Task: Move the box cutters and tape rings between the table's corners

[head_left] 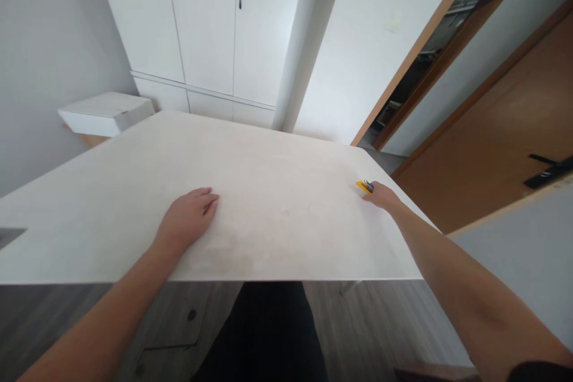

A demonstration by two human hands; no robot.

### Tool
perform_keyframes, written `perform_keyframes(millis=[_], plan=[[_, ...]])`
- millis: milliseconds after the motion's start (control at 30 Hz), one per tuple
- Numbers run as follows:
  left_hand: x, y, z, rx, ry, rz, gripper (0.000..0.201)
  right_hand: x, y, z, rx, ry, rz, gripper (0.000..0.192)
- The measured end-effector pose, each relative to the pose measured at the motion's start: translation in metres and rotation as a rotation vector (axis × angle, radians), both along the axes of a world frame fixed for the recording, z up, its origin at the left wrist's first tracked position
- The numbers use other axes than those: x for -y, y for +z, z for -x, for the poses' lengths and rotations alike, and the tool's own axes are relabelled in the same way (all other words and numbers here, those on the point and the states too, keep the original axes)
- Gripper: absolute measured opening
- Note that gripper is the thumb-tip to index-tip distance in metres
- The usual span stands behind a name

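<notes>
Pale table (277, 191): yellow cutter (364, 185) at right hand (380, 195) fingertips.

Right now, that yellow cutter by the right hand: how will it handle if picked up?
The yellow cutter looks small and probably light and stiff. It lies flat near the table edge, so unlikely to roll. The right hand covers part of it.
</notes>
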State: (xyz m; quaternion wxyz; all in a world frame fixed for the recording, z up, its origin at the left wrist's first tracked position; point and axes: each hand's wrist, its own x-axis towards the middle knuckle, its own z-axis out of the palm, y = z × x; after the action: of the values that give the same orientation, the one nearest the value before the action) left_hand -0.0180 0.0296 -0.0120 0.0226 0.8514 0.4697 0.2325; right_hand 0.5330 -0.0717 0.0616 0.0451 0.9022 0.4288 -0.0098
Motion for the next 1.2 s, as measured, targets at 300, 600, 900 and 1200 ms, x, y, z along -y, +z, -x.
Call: perform_keyframes(millis=[300,600,900,1200], plan=[[0.006,0.006,-0.002,0.01,-0.004,-0.036,0.038,-0.121,0.037,0.248,-0.26,0.562,-0.175,0.031],[0.008,0.008,-0.002,0.011,-0.017,-0.023,0.027,-0.193,0.03,0.473,-0.374,0.952,0.032,0.048],[0.007,0.005,-0.002,0.09,-0.016,0.03,0.028,-0.225,0.013,0.482,-0.32,0.826,0.107,0.048],[0.008,0.006,-0.004,0.114,-0.005,0.045,0.027,-0.251,0.006,0.488,-0.295,0.852,-0.016,0.051]])
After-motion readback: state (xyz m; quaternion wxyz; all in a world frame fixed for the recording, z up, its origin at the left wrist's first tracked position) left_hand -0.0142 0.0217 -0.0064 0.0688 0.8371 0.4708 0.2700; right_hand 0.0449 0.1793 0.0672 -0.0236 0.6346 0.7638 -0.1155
